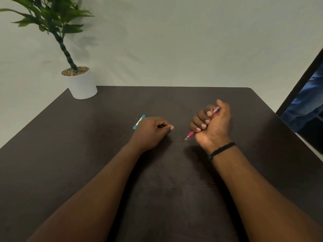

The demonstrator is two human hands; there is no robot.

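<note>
Pink translucent plastic pen (pixel 190 134): held in the fist of the right hand (pixel 212 124), raised a little off the dark brown wooden desk (pixel 104 163); its tip sticks out below the fist, slanting down and left.
Right fingers (pixel 201 119): curled tight round the barrel, thumb up along the far end.
Left hand (pixel 150 131): resting knuckles-up on the desk, near the pen tip but apart from it.
Left fingers (pixel 170 128): curled in, thumb meeting forefinger; whether they hold anything cannot be told.
Teal plastic marker (pixel 139 121): lying on the desk, its far end showing beyond the left hand, the rest hidden by it.
Black cord wristband (pixel 221 150): on the right wrist.
White plant pot (pixel 82 84): far left corner of the desk.
</note>
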